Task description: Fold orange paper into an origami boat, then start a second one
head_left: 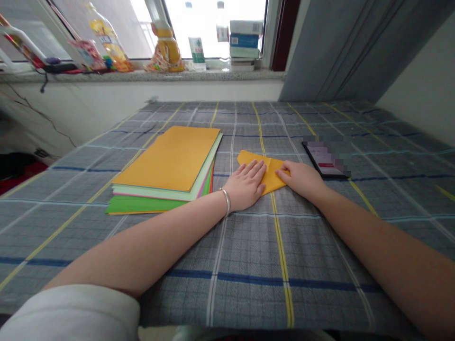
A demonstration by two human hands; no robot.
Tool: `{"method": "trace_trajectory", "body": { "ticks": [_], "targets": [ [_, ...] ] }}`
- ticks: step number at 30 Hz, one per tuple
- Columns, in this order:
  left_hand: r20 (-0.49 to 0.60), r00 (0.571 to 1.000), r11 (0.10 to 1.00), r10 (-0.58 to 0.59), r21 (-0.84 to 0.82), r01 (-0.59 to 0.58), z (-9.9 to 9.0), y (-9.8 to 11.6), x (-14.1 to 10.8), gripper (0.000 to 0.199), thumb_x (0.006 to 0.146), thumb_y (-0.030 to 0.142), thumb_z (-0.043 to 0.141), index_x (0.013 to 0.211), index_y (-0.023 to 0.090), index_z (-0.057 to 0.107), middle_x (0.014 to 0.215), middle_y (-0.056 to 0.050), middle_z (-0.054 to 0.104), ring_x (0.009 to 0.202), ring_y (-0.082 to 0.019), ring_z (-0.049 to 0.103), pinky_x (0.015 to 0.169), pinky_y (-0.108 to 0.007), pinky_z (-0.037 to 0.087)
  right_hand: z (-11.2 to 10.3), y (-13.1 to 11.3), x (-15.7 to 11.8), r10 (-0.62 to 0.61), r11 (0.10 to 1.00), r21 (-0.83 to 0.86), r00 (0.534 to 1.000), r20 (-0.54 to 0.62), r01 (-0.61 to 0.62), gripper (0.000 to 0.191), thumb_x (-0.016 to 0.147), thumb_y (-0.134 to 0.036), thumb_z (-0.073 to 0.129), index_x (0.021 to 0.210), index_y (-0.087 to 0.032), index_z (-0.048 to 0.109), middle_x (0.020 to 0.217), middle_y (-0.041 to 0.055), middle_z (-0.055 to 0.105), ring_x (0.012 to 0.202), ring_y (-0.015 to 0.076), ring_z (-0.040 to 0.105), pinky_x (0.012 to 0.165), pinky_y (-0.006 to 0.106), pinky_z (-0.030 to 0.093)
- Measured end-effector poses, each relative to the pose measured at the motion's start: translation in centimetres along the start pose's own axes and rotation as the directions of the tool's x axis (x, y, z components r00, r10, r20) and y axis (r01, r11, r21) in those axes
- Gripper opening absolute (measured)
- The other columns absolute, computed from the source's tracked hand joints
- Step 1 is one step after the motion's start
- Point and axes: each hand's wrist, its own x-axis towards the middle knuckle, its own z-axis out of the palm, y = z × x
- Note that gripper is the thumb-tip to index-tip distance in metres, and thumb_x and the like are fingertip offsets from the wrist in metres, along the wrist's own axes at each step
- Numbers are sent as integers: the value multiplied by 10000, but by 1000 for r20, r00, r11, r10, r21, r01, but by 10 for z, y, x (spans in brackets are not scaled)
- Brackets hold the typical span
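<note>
Both hands down flat on the folded yellow paper (270, 176)!

Left hand (246, 184) and right hand (298, 178) press open, no grip, its long axis running crosswise between them; a stack of coloured paper (167, 158) lies left, a phone (325, 161) right.

- I can see a stack of coloured paper (167, 161) on the cloth, an orange sheet on top and green showing beneath.
- Further right, a smartphone (325, 161) lies on the cloth, its top and part of its screen pixelated.
- A grey checked bedsheet (249, 246) covers the surface, with yellow and blue stripes.
- On the stone windowsill (142, 76) I make out a yellowish plastic bottle (108, 40), a clear bottle with a green label (196, 45), and stacked boxes (245, 42).
- A grey curtain (341, 47) hangs to the right.
</note>
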Motion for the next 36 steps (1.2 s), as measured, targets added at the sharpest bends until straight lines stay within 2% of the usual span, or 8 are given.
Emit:
{"method": "trace_trajectory", "body": {
  "ticks": [5, 17, 23, 25, 27, 29, 32, 36],
  "targets": [
    [16, 995, 995, 102, -7, -102, 0, -3, 2, 543, 1012, 320, 219, 1528, 153, 252, 1606, -36, 222, 1483, -246, 197, 1203, -453, 159, 0, -1, 0, 2, 1000, -26, 1000, 4, -1, 309, 901, -449, 429, 911, -216, 632, 885, 79, 727, 795, 235, 635, 597, 316, 314],
    [-3, 999, 999, 46, -21, -46, -2, -1, 5, 568, 1019, 433, 201, 1510, 171, 314, 1580, -42, 303, 1435, -254, 289, 1174, -409, 214, -1, -3, -1, -7, 999, -53, 1000, -22, 5, 337, 914, -457, 417, 898, -209, 645, 869, 91, 735, 785, 244, 648, 571, 319, 319],
    [10, 999, 999, 48, 5, -48, -4, 0, 6, 531, 1020, 384, 228, 1505, 193, 327, 1579, -49, 305, 1411, -262, 318, 1150, -410, 237, 1, -2, -2, 8, 998, -54, 999, -34, -9, 341, 912, -474, 433, 897, -212, 652, 855, 91, 727, 765, 240, 637, 578, 320, 339],
    [12, 999, 999, 51, 10, -51, -3, -1, 6, 533, 1019, 388, 229, 1509, 198, 318, 1582, -46, 299, 1414, -265, 312, 1147, -416, 240, 3, -1, -1, 17, 1000, -20, 998, -59, -19, 308, 897, -460, 470, 905, -208, 648, 864, 88, 717, 773, 242, 632, 603, 326, 369],
    [6, 998, 998, 55, 18, -56, -2, -1, 7, 537, 1018, 395, 229, 1511, 199, 314, 1585, -44, 291, 1414, -267, 309, 1143, -419, 244, 3, 3, -1, -27, 999, 32, 991, -128, 32, 256, 872, -415, 527, 907, -196, 654, 911, 90, 704, 826, 245, 625, 665, 341, 411],
    [-1, 998, 998, 60, 25, -60, 0, -2, 7, 539, 1017, 391, 225, 1511, 196, 315, 1594, -34, 268, 1412, -268, 311, 1140, -418, 248, 1, 6, -3, -145, 985, 59, 959, -243, 164, 206, 852, -360, 568, 891, -192, 680, 989, 98, 690, 915, 250, 608, 767, 365, 435],
    [2, 998, 998, 64, 26, -64, 1, -2, 7, 540, 1017, 393, 215, 1512, 202, 316, 1602, -5, 241, 1409, -274, 311, 1140, -423, 247, -5, 10, -12, -393, 904, 27, 853, -344, 427, 184, 867, -325, 573, 858, -225, 727, 1012, 76, 703, 974, 244, 584, 884, 399, 422],
    [25, 998, 998, 63, 20, -63, -1, -2, 6, 555, 1015, 405, 199, 1521, 198, 294, 1598, 4, 252, 1417, -278, 291, 1138, -425, 243, -11, 7, -27, -673, 719, 18, 702, -234, 695, 221, 917, -311, 540, 898, -268, 755, 942, 25, 748, 962, 222, 607, 915, 393, 434]
  ]
}}
